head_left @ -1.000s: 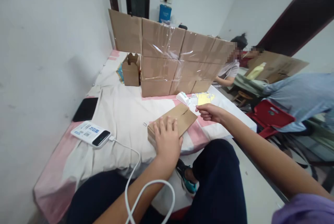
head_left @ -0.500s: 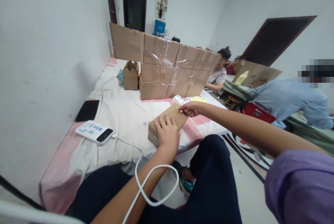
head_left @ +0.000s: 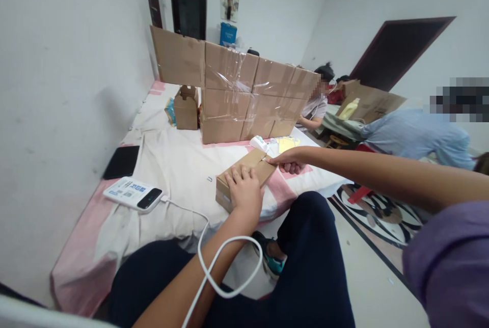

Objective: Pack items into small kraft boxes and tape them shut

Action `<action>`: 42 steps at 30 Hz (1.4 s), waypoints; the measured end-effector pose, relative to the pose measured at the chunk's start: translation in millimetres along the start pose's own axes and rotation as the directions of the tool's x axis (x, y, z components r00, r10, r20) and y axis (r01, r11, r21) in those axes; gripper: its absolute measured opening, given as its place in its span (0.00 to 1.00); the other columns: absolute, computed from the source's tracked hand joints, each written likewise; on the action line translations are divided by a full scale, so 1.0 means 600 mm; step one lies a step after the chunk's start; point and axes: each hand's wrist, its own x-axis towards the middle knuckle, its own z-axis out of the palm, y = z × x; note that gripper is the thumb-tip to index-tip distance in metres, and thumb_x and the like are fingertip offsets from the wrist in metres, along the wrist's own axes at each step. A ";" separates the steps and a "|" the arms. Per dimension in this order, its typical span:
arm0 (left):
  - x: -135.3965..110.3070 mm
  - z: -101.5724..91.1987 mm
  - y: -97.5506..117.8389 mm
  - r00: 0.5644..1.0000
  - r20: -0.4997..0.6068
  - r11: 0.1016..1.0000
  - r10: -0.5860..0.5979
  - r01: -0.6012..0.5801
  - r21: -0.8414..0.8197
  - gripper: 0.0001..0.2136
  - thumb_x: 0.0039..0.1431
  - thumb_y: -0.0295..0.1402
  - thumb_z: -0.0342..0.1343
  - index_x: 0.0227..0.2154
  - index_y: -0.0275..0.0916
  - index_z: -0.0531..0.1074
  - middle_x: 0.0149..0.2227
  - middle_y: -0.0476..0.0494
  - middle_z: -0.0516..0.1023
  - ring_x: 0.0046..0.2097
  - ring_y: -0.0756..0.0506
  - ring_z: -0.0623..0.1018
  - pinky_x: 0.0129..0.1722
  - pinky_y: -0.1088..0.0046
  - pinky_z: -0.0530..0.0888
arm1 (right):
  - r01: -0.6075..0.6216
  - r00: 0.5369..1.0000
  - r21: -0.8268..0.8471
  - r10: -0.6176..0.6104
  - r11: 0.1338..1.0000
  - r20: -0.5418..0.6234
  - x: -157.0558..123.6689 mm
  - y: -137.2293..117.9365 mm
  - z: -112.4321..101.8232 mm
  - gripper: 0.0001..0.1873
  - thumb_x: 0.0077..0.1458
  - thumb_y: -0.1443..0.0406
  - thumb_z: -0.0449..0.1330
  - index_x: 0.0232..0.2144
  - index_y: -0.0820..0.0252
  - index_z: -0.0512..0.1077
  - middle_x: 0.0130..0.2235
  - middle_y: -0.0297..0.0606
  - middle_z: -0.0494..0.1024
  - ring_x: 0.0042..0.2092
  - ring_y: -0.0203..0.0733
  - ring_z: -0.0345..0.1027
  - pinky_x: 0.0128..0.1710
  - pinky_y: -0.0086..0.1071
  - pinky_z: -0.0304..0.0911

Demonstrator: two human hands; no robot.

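Observation:
A small brown cardboard box (head_left: 226, 185) rests on the bed's near edge in front of me. My left hand (head_left: 245, 188) lies across its top and near side, fingers spread, pressing on it. At the far right end, my right hand (head_left: 292, 160) has its fingers curled, with thumb and forefinger at the edge of the top flap. A short split with a whitish spot (head_left: 263, 157) shows in the lid beside those fingertips. What lies under the curled fingers is hidden. Just behind the box is a white object (head_left: 258, 142), its kind unclear.
A taped cardboard wall (head_left: 229, 109) stands across the bed, a small handled carton (head_left: 186, 109) at its left. A white power bank (head_left: 133, 193) with a looping white cable (head_left: 202, 267) and a black tablet-like slab (head_left: 121, 162) lie left. Two people sit beyond at right.
My right hand has shifted slightly right along the box's end, and the split in the lid now shows more. My left hand keeps its place. The view has tilted a little.

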 end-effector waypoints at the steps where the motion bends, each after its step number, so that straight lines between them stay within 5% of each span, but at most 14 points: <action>1: 0.000 -0.001 0.000 1.000 -0.004 1.000 -0.001 0.001 0.000 0.31 0.59 0.41 0.61 0.64 0.36 0.65 0.67 0.31 0.64 0.68 0.23 0.60 0.66 0.38 0.57 | -0.010 1.000 0.023 0.010 1.000 0.004 -0.003 0.007 0.004 0.33 0.59 0.37 0.53 0.21 0.57 0.61 0.17 0.26 0.53 0.17 0.30 0.43 0.17 0.26 0.44; 3: 0.000 -0.001 -0.001 1.000 -0.010 1.000 -0.002 0.002 0.003 0.31 0.60 0.41 0.61 0.64 0.37 0.65 0.67 0.31 0.64 0.68 0.23 0.61 0.66 0.38 0.57 | -0.004 0.998 0.036 0.006 0.999 -0.056 -0.008 0.015 0.010 0.32 0.60 0.38 0.53 0.21 0.58 0.64 0.18 0.27 0.55 0.18 0.30 0.44 0.19 0.27 0.45; 5: 0.001 0.000 -0.001 1.000 -0.013 1.000 0.002 -0.002 0.009 0.31 0.60 0.41 0.61 0.64 0.37 0.65 0.67 0.32 0.64 0.68 0.24 0.60 0.66 0.39 0.57 | 0.106 0.958 -0.097 -0.128 0.990 -0.257 -0.010 0.016 0.009 0.28 0.60 0.44 0.58 0.22 0.61 0.68 0.20 0.32 0.60 0.20 0.32 0.51 0.21 0.29 0.49; 8: 0.001 0.002 0.000 1.000 -0.011 1.000 0.005 -0.005 0.022 0.31 0.59 0.43 0.61 0.64 0.38 0.66 0.67 0.32 0.64 0.68 0.24 0.60 0.66 0.39 0.57 | 0.279 0.716 -0.472 -0.509 0.836 -0.478 -0.010 0.008 -0.002 0.13 0.57 0.57 0.64 0.33 0.63 0.77 0.27 0.38 0.72 0.28 0.39 0.64 0.29 0.31 0.55; 11: 0.000 0.003 -0.001 1.000 -0.013 0.999 0.008 -0.007 0.036 0.31 0.59 0.43 0.61 0.64 0.38 0.65 0.67 0.31 0.64 0.68 0.24 0.61 0.66 0.38 0.58 | 0.414 0.544 -0.702 -0.776 0.580 -0.320 -0.005 -0.004 -0.010 0.16 0.58 0.65 0.61 0.49 0.58 0.77 0.35 0.39 0.78 0.35 0.41 0.69 0.35 0.30 0.56; 15: -0.003 0.003 -0.004 1.000 -0.019 0.999 0.020 -0.019 0.048 0.30 0.61 0.43 0.59 0.64 0.38 0.65 0.67 0.32 0.64 0.68 0.24 0.61 0.65 0.38 0.59 | 0.483 0.495 -0.777 -0.858 0.404 -0.138 0.008 -0.014 -0.011 0.13 0.58 0.70 0.59 0.43 0.60 0.79 0.38 0.42 0.79 0.37 0.40 0.69 0.35 0.29 0.55; 20: -0.004 0.002 -0.003 1.000 -0.012 0.998 0.029 -0.028 0.057 0.30 0.61 0.43 0.59 0.64 0.37 0.66 0.67 0.32 0.64 0.68 0.23 0.60 0.65 0.38 0.59 | 0.561 0.415 -0.765 -0.907 0.316 -0.070 0.029 -0.019 -0.026 0.10 0.55 0.75 0.57 0.36 0.63 0.77 0.37 0.42 0.78 0.36 0.39 0.67 0.36 0.29 0.56; 27: -0.003 -0.003 0.000 1.000 0.002 0.997 0.022 -0.022 0.072 0.30 0.61 0.43 0.59 0.64 0.39 0.65 0.68 0.33 0.64 0.68 0.24 0.60 0.66 0.40 0.58 | 0.673 0.462 -0.665 -0.886 0.324 0.036 0.043 -0.031 -0.053 0.05 0.58 0.72 0.57 0.35 0.64 0.74 0.34 0.40 0.77 0.34 0.37 0.65 0.36 0.29 0.57; 33: -0.004 -0.006 0.000 1.000 0.007 0.995 0.025 -0.025 0.094 0.30 0.62 0.43 0.58 0.65 0.40 0.64 0.68 0.34 0.63 0.68 0.25 0.61 0.66 0.39 0.58 | 0.685 0.495 -0.668 -0.859 0.291 0.132 0.010 -0.048 -0.065 0.07 0.56 0.75 0.56 0.34 0.63 0.74 0.33 0.36 0.75 0.33 0.35 0.64 0.35 0.27 0.56; 42: -0.006 -0.009 -0.001 0.999 0.025 0.996 0.034 -0.036 0.077 0.31 0.62 0.43 0.58 0.65 0.38 0.63 0.69 0.33 0.61 0.68 0.24 0.60 0.66 0.39 0.58 | 0.695 0.534 -0.628 -0.836 0.351 0.124 -0.024 -0.015 -0.059 0.06 0.61 0.64 0.58 0.36 0.61 0.73 0.34 0.36 0.74 0.34 0.37 0.63 0.37 0.28 0.56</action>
